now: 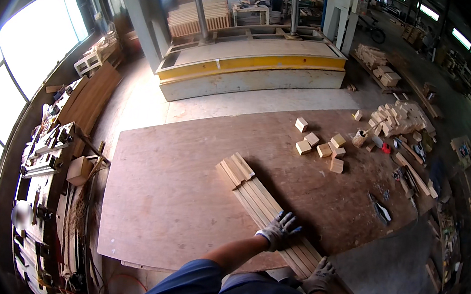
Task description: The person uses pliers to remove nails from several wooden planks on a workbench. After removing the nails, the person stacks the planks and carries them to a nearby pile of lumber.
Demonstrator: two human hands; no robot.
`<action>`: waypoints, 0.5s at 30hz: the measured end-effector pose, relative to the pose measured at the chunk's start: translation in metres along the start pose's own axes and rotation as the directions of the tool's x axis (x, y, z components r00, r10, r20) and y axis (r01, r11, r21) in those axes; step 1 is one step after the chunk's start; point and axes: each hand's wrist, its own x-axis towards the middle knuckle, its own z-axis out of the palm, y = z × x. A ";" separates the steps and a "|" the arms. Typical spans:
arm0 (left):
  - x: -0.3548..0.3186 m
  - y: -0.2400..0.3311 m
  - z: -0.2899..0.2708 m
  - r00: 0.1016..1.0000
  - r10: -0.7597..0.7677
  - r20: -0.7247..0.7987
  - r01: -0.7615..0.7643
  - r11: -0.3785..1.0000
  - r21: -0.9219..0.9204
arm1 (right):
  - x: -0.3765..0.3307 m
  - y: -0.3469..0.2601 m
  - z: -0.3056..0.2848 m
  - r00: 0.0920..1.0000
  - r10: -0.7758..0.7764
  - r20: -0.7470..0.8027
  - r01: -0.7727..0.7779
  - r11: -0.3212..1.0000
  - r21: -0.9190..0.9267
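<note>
Several long pale wooden strips (pixel 261 199) lie side by side in a bundle, running diagonally over the front edge of a large brown plywood sheet (pixel 156 178). Two shorter pieces sit across the far end of the bundle. My left hand (pixel 278 231), in a grey work glove, lies on top of the strips around their middle, its fingers spread. Closer to me, my right hand (pixel 319 278), also gloved, rests on the near end of the bundle with fingers stretched out. Part of the near end is hidden by that hand and arm.
Small wooden blocks (pixel 323 150) are scattered on the sheet's far right, beside a heap of blocks (pixel 401 116). Pliers (pixel 380 209) and a power tool (pixel 407 181) lie at the right edge. A yellow-edged press (pixel 251 61) stands beyond; a cluttered bench (pixel 39 183) lines the left.
</note>
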 end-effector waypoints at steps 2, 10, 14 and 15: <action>0.000 0.001 0.000 1.000 -0.003 0.003 0.003 1.000 -0.004 | 0.000 0.000 0.000 1.000 -0.005 -0.001 0.005 1.000 0.001; 0.002 -0.008 0.027 0.993 0.028 -0.113 -0.025 0.999 0.027 | 0.001 0.000 0.002 1.000 -0.014 -0.005 0.014 0.999 -0.038; 0.003 -0.004 0.014 0.996 0.033 -0.081 -0.031 0.999 0.018 | 0.002 0.003 0.004 1.000 -0.014 -0.004 0.014 0.999 -0.046; 0.003 -0.004 0.013 0.996 0.034 -0.077 -0.033 0.999 0.011 | 0.002 0.003 0.004 1.000 -0.014 -0.008 0.013 0.999 -0.046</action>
